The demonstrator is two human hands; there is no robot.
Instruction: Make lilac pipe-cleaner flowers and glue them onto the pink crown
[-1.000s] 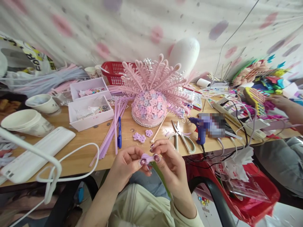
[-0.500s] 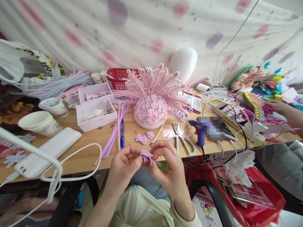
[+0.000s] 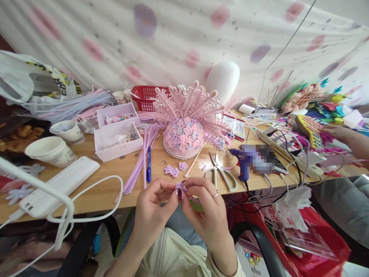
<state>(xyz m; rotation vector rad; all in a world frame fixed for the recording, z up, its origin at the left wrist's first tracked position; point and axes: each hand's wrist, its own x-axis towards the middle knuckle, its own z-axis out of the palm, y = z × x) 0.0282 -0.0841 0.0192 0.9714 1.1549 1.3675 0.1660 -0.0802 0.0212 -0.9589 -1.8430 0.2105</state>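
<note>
Between my fingertips, at the table's front edge, is a small looped piece of purple pipe cleaner (image 3: 180, 186). My left hand (image 3: 157, 204) pinches it from the left, and my right hand (image 3: 204, 202) pinches it from the right, a short purple end showing below. Just beyond lie small purple flowers (image 3: 172, 171) of the same fuzzy stem. Behind them stands a pink headdress (image 3: 184, 134) with feathery fronds, a dome of pink and lilac flowers and a pearl rim. A bundle of purple pipe cleaners (image 3: 138, 169) and a blue pen (image 3: 149, 164) lie left of my hands.
Scissors (image 3: 220, 173) and a purple glue gun (image 3: 243, 165) lie to the right, near a power strip (image 3: 291, 152) with cables. To the left are white bead boxes (image 3: 118, 148), paper cups (image 3: 49, 150) and a white power bank (image 3: 59, 186). Another person's hand (image 3: 343, 134) reaches in at far right.
My hands have drawn closer together, and the right fingers have come down and closed on the purple loop, which is now more hidden. The view has shifted slightly.
</note>
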